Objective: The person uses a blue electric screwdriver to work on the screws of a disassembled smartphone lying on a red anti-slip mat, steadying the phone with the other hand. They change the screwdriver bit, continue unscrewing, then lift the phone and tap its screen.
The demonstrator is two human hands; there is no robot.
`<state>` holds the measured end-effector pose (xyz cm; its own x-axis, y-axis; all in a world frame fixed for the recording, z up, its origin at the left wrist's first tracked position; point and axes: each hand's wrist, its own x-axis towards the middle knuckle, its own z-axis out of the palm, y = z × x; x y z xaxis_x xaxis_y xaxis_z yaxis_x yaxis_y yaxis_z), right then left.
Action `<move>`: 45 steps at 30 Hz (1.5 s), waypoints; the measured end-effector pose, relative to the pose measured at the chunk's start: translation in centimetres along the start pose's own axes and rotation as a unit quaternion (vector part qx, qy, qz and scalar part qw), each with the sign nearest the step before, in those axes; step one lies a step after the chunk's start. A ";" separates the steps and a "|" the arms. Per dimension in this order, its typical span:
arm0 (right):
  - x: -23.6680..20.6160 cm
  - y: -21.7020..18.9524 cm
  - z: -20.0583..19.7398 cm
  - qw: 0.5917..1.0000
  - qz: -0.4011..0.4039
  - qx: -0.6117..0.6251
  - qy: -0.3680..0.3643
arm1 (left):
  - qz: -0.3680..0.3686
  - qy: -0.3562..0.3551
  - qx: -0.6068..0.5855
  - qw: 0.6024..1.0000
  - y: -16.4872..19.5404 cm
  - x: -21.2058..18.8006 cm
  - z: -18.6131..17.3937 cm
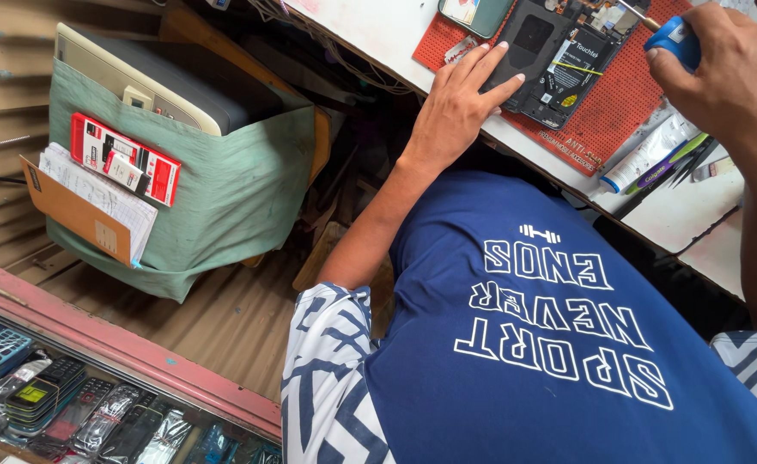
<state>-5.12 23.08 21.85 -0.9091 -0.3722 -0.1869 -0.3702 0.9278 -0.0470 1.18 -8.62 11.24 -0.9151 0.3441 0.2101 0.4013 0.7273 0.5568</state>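
Left hand [460,103] spread flat, pinning opened phone [559,60] on red mat [619,103]; right hand [730,82] grips blue-handled screwdriver [672,36], tip over phone's top end, long axis running diag away.

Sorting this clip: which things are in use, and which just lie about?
In use: left hand steadying the opened phone; right hand holding a blue-handled screwdriver; red mat.
Lying about: tube, pens, green phone, cloth pouch.
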 end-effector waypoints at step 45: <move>1.0 -3.3 -1.1 0.997 0.028 0.077 -0.007 | -0.005 0.002 0.020 1.000 0.1 0.1 1.0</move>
<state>-5.02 19.61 22.86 -0.9244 -0.3197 -0.2081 -0.2834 0.9408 -0.1861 1.21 -7.89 10.48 -0.9189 0.3347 0.2089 0.3941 0.7537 0.5260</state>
